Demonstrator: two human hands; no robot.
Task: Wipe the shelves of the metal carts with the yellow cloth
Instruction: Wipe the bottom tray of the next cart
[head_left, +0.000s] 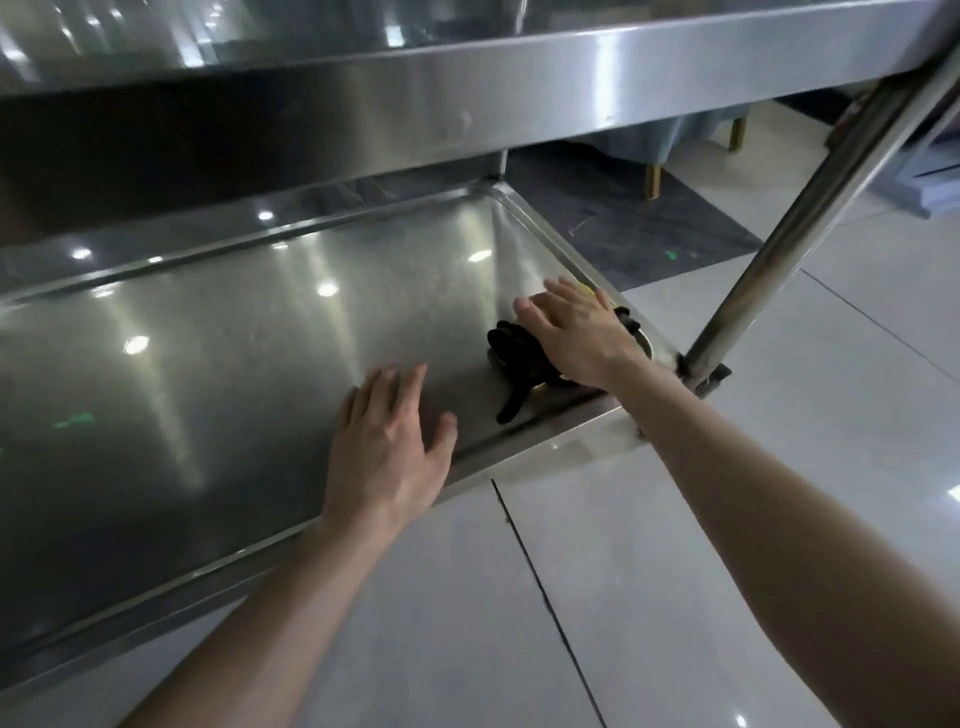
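Note:
The lower shelf (234, 364) of a stainless steel cart fills the left and middle of the head view. My right hand (576, 338) lies flat, fingers stretched, pressing a crumpled cloth (511, 345) into the shelf's near right corner. The cloth looks dark in the shade, and only a small yellow bit shows past my fingertips. My left hand (389, 441) rests palm down on the bare shelf by its front rim, fingers spread, holding nothing.
The cart's upper shelf (467, 88) hangs low across the top of the view. A slanting steel post (810, 208) rises from the corner beside my right hand. Glossy white floor tiles (675, 519) lie in front, with a dark rug (623, 218) and furniture legs (652, 179) behind.

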